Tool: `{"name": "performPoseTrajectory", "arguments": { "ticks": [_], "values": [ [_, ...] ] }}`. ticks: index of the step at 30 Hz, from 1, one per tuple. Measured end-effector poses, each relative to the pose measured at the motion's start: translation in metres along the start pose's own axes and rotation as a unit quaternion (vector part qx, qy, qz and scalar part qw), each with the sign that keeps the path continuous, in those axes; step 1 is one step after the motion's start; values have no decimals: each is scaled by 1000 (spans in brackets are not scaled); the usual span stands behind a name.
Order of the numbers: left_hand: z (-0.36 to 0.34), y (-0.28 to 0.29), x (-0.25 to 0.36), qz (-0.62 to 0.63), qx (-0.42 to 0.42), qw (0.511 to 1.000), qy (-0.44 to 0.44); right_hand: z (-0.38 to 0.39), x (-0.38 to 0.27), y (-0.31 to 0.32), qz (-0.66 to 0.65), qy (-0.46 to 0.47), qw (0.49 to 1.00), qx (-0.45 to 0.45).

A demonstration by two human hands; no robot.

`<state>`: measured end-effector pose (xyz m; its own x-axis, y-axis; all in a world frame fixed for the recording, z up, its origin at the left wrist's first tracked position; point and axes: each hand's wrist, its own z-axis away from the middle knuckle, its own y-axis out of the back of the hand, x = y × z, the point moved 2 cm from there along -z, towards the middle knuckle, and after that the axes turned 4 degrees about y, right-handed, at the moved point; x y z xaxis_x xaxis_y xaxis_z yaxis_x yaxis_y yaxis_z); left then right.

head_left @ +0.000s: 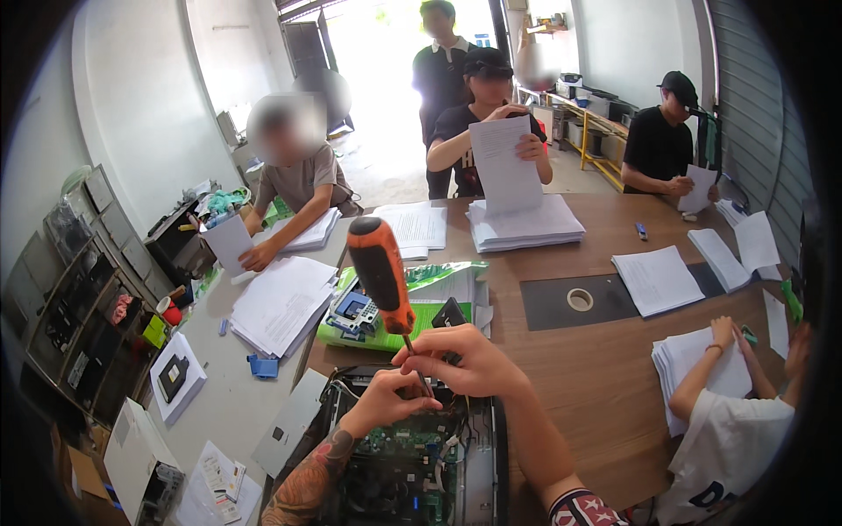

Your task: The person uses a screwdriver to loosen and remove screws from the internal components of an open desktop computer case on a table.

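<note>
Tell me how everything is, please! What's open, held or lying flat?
Screwdriver: held handle-up, slightly tilted
Right hand: fingers around the screwdriver's shaft
Left hand: fingers bunched beside the shaft
Computer case: open on top
Green circuit board: uncovered
Tape roll: lying flat
Back doorway: open, bright

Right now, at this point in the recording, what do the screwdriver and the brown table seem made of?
The screwdriver has an orange-and-black handle, probably plastic with rubbery grips, and a thin shaft, likely metal. The brown table shows wood-like streaks and low sheen: wood or laminate, I can't tell.
</note>
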<state>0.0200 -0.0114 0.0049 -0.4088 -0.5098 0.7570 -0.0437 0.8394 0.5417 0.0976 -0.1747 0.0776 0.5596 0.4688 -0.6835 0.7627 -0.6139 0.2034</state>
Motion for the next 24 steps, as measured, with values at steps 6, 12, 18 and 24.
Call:
{"name": "performPoseTrajectory", "arguments": {
  "ticks": [6,12,18,24],
  "values": [
    [1,3,6,2,8,1000,-22,0,-4,-1,-9,-41,999,-22],
    [2,4,6,59,-31,997,48,1,-3,5,30,-45,998,-15],
    [-1,1,11,86,-82,992,40,2,-11,13,41,-82,995,-32],
    [-1,1,15,74,-79,994,32,1,-13,13,39,-72,996,-36]
  ]
}}
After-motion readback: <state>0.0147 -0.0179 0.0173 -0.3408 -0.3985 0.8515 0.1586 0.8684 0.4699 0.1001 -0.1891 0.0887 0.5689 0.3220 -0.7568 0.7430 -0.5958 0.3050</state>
